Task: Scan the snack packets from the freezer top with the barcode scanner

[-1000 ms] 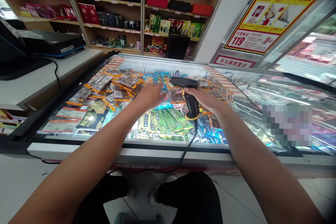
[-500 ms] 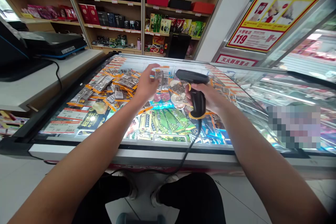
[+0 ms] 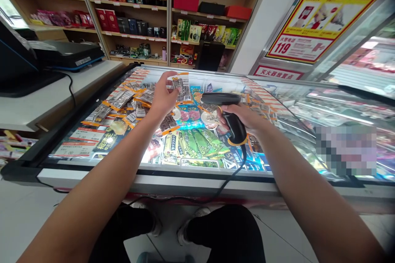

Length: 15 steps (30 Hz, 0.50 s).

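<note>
My left hand (image 3: 166, 94) pinches a small snack packet (image 3: 184, 87) with orange ends and a printed label, held up above the freezer's glass lid. In my right hand (image 3: 239, 117) is a black barcode scanner (image 3: 236, 127), its head pointing left toward the packet. From the scanner's grip a black cable (image 3: 230, 178) droops over the freezer's front edge. More snack packets with orange ends (image 3: 119, 98) lie in a loose pile left of my left hand. Others lie to the right, partly hidden by my right hand. Colourful frozen goods (image 3: 197, 144) show through the glass.
A chest freezer (image 3: 101, 176) stands in front of my legs. To the left, a white counter (image 3: 24, 107) bears a black scale-like device (image 3: 66, 53). Shelves (image 3: 132, 4) with bottles and boxes line the back. A poster (image 3: 327, 16) hangs at the right.
My left hand has moved left with the packet, away from the scanner, and its label faces me more plainly. The scanner has shifted slightly left, with its handle now more slanted.
</note>
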{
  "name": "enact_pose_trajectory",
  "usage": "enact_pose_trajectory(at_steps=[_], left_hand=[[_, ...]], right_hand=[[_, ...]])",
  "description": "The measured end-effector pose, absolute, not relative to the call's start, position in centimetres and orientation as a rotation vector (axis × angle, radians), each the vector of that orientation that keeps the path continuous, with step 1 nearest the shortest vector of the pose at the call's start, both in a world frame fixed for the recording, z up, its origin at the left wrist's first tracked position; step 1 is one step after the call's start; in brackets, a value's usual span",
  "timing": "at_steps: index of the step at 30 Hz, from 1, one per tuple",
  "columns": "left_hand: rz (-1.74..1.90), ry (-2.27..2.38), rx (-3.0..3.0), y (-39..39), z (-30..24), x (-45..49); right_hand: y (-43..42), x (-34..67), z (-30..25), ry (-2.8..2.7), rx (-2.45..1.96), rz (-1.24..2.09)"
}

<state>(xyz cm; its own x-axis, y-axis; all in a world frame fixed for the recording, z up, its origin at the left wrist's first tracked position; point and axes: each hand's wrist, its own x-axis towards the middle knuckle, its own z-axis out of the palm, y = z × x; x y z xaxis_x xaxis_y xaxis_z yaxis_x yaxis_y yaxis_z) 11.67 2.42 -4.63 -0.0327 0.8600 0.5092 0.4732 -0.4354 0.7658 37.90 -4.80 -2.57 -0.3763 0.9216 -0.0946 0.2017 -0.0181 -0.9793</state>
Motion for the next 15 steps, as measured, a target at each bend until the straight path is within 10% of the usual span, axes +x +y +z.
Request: enact_pose_trajectory(at_steps=[8, 15], left_hand=[[1.314, 1.927, 2.244, 2.3, -3.3, 6.6], [1.094, 1.902, 2.543, 0.5, -3.2, 8.6]], right_hand=[[-3.8, 39.1, -2.3, -1.783, -1.673, 0.560], [-3.0, 38.7, -3.7, -1.940, -1.625, 0.652]])
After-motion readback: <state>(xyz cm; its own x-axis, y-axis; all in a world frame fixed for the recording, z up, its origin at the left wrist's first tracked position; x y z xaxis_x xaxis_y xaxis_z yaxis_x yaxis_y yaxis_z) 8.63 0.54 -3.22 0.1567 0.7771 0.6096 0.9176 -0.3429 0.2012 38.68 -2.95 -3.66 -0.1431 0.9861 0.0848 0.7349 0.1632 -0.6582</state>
